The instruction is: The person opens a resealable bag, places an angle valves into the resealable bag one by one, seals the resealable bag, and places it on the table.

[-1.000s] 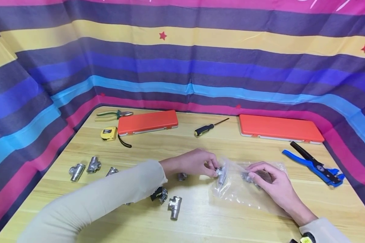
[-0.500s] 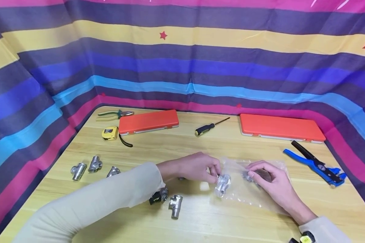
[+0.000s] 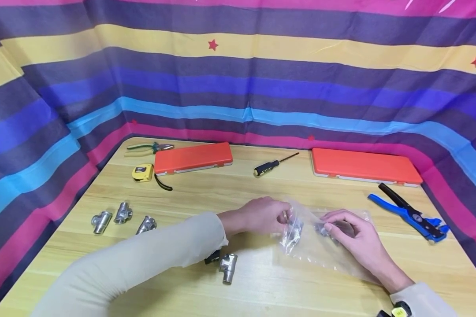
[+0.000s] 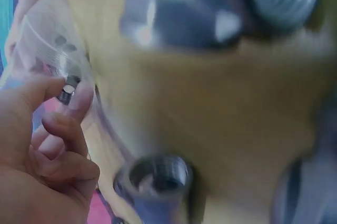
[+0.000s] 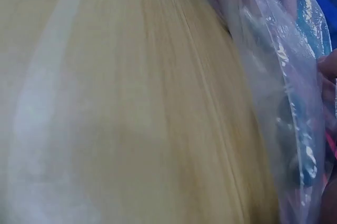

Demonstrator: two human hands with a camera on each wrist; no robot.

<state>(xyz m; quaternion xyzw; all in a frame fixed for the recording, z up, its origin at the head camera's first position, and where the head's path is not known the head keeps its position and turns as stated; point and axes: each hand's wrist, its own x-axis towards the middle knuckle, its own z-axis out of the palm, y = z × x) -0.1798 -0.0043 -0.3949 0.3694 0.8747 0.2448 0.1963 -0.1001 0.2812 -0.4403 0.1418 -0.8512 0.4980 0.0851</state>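
The step in hand looks like passing a metal tee fitting [image 4: 69, 89] into a clear plastic bag [image 3: 329, 257], right of centre in the head view. To do it well, the right hand [image 3: 357, 240] would do best to lift its side of the film a little, so the mouth gapes, while the left hand [image 3: 263, 215] carries the piece well past the rim before letting go. The film is thin and slack, so a threaded end could probably snag on it; feeding the fitting lengthwise and lowering it gently should spare the plastic. In the left wrist view, the fitting sits at the left of the frame, between the tips of the left thumb and forefinger, which are closed to its width; the other fingers fold toward the palm. In the head view it shows through the film just below those fingertips, at the bag's left end, though how deep inside it lies cannot be told. The right thumb and fingertips are drawn together, pinching the film, with grey metal pieces [image 3: 324, 230] just beside them, seen through the plastic. One loose tee [image 3: 228, 267] lies at lower centre, well apart from both hands, and three more fittings [image 3: 124, 213] lie toward the left of the frame.
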